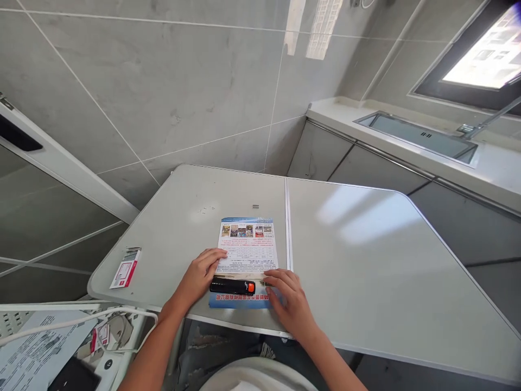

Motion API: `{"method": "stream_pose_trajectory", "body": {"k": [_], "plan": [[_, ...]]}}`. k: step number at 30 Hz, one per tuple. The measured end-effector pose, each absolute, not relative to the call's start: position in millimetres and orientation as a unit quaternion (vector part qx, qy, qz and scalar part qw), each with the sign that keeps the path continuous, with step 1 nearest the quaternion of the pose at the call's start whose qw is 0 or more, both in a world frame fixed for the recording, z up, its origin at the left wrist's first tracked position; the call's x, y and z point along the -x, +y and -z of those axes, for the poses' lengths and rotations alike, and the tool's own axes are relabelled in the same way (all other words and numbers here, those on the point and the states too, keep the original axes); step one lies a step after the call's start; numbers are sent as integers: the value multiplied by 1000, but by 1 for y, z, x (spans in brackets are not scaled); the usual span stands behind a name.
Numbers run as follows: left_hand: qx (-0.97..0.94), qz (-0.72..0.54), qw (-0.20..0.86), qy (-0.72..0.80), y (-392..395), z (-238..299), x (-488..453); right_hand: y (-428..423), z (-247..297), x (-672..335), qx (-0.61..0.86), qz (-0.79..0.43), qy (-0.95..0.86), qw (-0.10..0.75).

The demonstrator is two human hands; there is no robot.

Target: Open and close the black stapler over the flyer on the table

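Observation:
A printed leaflet (246, 255) with blue bands and small photos lies on the folding table before me, its print upside down to me. Across its near part rests a black stapler (232, 286) with an orange end; neither hand holds it. My left hand (204, 270) lies on the leaflet's left edge, fingertips on the paper. At the right edge, my right hand (291, 296) rests with fingers apart, just beside the stapler's orange end. Beyond the leaflet sits a short strip of staples (255, 206).
A red-and-white packet (126, 269) lies at the table's left side with staple strips by it. Tiny loose bits (206, 209) are scattered farther back. A white cart (81, 326) with papers and cables stands at lower left. A sink counter (419, 130) runs along the right.

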State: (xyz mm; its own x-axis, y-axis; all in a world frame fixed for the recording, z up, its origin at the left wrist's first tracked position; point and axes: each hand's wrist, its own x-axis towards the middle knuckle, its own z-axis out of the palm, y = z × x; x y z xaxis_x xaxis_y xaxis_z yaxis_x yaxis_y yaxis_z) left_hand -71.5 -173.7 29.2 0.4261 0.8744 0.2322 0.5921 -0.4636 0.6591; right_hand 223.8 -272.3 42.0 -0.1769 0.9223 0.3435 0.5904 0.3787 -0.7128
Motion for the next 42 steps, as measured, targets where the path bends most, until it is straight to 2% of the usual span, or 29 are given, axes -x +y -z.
{"method": "stream_pose_trajectory", "body": {"k": [2,4,7,10,19,28,35,42], "plan": [[-822,-272,240,439,-181,-19,74,-263,-51,-210,473,-271,-748,378],[-832,-265,227,432,-182,-11,75,-252,-57,-195,437,-310,-777,329],[-834,-260,223,433,-179,-8,75,-239,-55,-179,422,-304,-817,248],[-833,-262,224,434,-178,-11,75,-229,-50,-180,413,-271,-842,216],[-814,-256,228,469,-183,-22,68,-177,-40,-227,444,-216,-814,305],[-801,-238,253,488,-183,-32,64,-168,-21,-228,418,-256,-816,306],[-795,-231,249,502,-173,-38,49,-160,-34,-258,354,-274,-796,408],[-799,-224,239,504,-161,-28,47,-157,-27,-268,332,-326,-789,401]]}}
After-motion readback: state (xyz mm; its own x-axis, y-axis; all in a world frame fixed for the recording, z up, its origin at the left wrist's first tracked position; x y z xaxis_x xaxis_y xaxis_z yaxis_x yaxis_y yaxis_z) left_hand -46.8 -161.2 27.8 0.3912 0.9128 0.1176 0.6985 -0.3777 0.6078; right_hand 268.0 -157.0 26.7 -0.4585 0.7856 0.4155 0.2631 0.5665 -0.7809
